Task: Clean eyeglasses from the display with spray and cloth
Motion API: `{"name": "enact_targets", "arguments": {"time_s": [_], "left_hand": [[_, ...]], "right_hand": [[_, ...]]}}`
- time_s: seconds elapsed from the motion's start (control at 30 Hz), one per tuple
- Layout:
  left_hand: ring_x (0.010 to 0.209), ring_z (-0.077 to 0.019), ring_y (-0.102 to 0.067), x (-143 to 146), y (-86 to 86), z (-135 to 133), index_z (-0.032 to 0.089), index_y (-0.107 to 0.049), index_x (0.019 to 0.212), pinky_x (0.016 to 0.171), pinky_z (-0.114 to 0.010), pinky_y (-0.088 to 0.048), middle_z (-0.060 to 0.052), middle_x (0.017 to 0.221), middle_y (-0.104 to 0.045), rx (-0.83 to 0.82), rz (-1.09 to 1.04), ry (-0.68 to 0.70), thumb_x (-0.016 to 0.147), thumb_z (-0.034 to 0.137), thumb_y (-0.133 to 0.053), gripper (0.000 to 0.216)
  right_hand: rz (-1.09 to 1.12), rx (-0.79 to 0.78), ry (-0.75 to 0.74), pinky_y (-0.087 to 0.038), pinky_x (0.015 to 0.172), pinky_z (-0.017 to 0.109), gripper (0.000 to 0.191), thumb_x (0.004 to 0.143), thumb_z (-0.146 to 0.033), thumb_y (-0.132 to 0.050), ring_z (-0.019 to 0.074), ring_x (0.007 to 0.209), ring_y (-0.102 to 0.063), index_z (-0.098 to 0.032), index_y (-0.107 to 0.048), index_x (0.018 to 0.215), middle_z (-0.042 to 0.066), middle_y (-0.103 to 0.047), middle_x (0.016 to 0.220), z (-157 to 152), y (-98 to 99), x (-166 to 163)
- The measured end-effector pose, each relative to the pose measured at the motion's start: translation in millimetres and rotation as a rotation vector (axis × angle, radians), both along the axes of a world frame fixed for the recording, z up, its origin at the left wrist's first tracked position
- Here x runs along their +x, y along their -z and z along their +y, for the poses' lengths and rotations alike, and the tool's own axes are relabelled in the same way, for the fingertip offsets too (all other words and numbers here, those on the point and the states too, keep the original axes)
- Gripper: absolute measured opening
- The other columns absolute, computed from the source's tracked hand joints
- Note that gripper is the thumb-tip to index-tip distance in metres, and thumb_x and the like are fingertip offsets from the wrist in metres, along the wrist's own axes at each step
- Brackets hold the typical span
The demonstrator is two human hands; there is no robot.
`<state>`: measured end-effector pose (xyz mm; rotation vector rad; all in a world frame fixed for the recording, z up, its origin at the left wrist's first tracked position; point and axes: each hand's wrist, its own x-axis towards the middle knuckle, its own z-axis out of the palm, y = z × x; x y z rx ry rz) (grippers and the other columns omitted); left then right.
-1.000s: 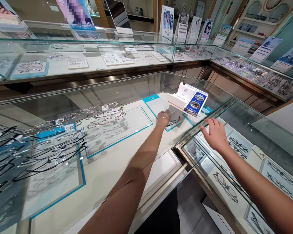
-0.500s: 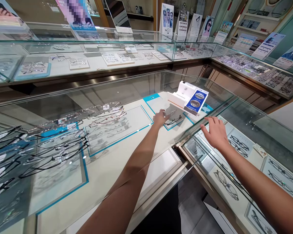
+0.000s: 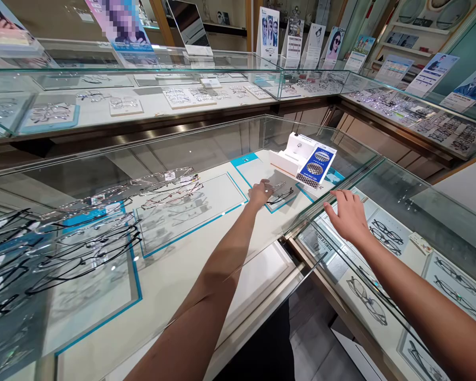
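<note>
My left hand point(image 3: 260, 192) reaches deep into the open display case, with its fingers curled beside a pair of dark-framed glasses point(image 3: 281, 196) that lies on a blue-edged tray point(image 3: 257, 170). The fingertips touch or nearly touch the frame; I cannot tell whether they grip it. My right hand point(image 3: 347, 215) rests flat, fingers spread, on the glass top point(image 3: 384, 185) of the neighbouring case. A white stand with a blue patterned card point(image 3: 314, 167) sits just behind the glasses.
Rows of silver and black glasses point(image 3: 83, 233) lie on trays at the left of the case. More frames point(image 3: 384, 238) fill the case under my right hand. Glass counters with upright posters point(image 3: 269, 34) run along the back and right.
My left hand has pulled back slightly to the left, from over the dark glasses to beside them. My right hand has barely shifted on the glass.
</note>
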<state>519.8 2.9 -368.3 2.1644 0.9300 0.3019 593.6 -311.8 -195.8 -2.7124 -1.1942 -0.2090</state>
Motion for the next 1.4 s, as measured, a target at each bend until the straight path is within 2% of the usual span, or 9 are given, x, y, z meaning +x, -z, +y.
{"name": "enact_targets", "arguments": {"time_s": [0.4,0.63,0.8,0.9,1.0,1.1,1.2,1.27,1.4], "left_hand": [[0.137,-0.0340,-0.056,-34.0,-32.2,-37.2,0.025,-0.065,0.116,0.119,-0.053,-0.037,-0.014,0.134,-0.072,0.039,-0.164,-0.144,0.110,0.041,-0.049,0.024],[0.073,-0.0228,-0.049,-159.4,-40.8,-118.4,0.026,-0.033,0.062,0.078,-0.039,-0.045,-0.003,0.064,-0.040,-0.257,-0.160,0.016,0.112,0.068,-0.023,0.066],[0.058,-0.0155,-0.024,-251.1,-46.3,-176.4,0.027,-0.024,0.064,0.057,-0.035,-0.028,0.004,0.060,-0.022,-0.615,-0.142,0.152,0.087,0.105,-0.022,0.081],[0.058,-0.0152,-0.025,-301.2,-76.8,-201.5,0.027,-0.034,0.070,0.055,-0.033,-0.028,0.005,0.063,-0.028,-0.764,-0.159,0.161,0.085,0.106,-0.026,0.081],[0.067,-0.0173,-0.042,-349.9,-137.0,-208.7,0.026,-0.054,0.083,0.064,-0.034,-0.040,0.001,0.074,-0.048,-0.842,-0.141,0.246,0.096,0.088,-0.051,0.064],[0.080,-0.0213,-0.058,-380.9,-203.9,-185.8,0.030,-0.068,0.096,0.075,-0.037,-0.049,-0.004,0.088,-0.065,-0.548,-0.092,0.316,0.109,0.063,-0.050,0.040],[0.120,-0.0320,-0.065,-380.8,-241.5,-131.2,0.034,-0.078,0.115,0.111,-0.051,-0.050,-0.010,0.123,-0.076,0.167,-0.111,0.210,0.104,0.051,-0.058,0.029],[0.139,-0.0390,-0.056,-365.9,-244.7,-88.6,0.032,-0.080,0.124,0.122,-0.062,-0.039,-0.010,0.146,-0.071,0.482,0.019,0.113,0.102,0.049,-0.059,0.034],[0.149,-0.0424,-0.048,-324.5,-223.3,-26.3,0.023,-0.079,0.129,0.124,-0.064,-0.035,-0.009,0.161,-0.065,0.663,0.250,0.086,0.105,0.043,-0.061,0.036]], "right_hand": [[0.036,-0.008,0.003,-0.052,0.112,0.065,0.062,0.111,-0.054,-0.037,0.0449,0.138,-0.057,-0.013,-0.061,0.152,0.023,-0.062,0.154,-0.6,-3.1,1.4],[0.004,0.025,-0.021,-0.052,0.111,0.065,0.062,0.110,-0.054,-0.039,0.0456,0.135,-0.058,-0.012,-0.063,0.150,0.024,-0.065,0.150,-2.1,4.2,9.3],[-0.043,0.021,-0.035,-0.050,0.112,0.063,0.066,0.110,-0.057,-0.038,0.0469,0.134,-0.058,-0.011,-0.065,0.148,0.026,-0.065,0.148,-6.2,12.2,20.8],[-0.062,0.004,-0.044,-0.048,0.116,0.061,0.067,0.109,-0.057,-0.038,0.0466,0.136,-0.059,-0.011,-0.065,0.148,0.027,-0.066,0.147,-7.4,15.6,28.3],[-0.060,-0.010,-0.032,-0.049,0.114,0.064,0.069,0.108,-0.059,-0.038,0.0507,0.134,-0.059,-0.010,-0.065,0.148,0.030,-0.066,0.146,-7.4,15.0,32.9],[-0.033,-0.022,-0.029,-0.049,0.108,0.067,0.072,0.108,-0.060,-0.036,0.0560,0.135,-0.058,-0.008,-0.064,0.148,0.035,-0.064,0.147,-7.5,11.2,34.3],[-0.004,-0.028,-0.041,-0.050,0.104,0.068,0.074,0.107,-0.063,-0.036,0.0595,0.136,-0.057,-0.008,-0.064,0.149,0.038,-0.062,0.148,-8.1,7.8,34.5],[0.006,-0.020,-0.051,-0.050,0.100,0.069,0.076,0.106,-0.064,-0.036,0.0612,0.137,-0.057,-0.008,-0.063,0.150,0.039,-0.061,0.149,-8.1,6.4,34.8],[0.010,-0.026,-0.039,-0.050,0.102,0.066,0.076,0.107,-0.064,-0.036,0.0600,0.139,-0.057,-0.008,-0.062,0.152,0.037,-0.061,0.153,-6.6,5.2,35.0]]}}
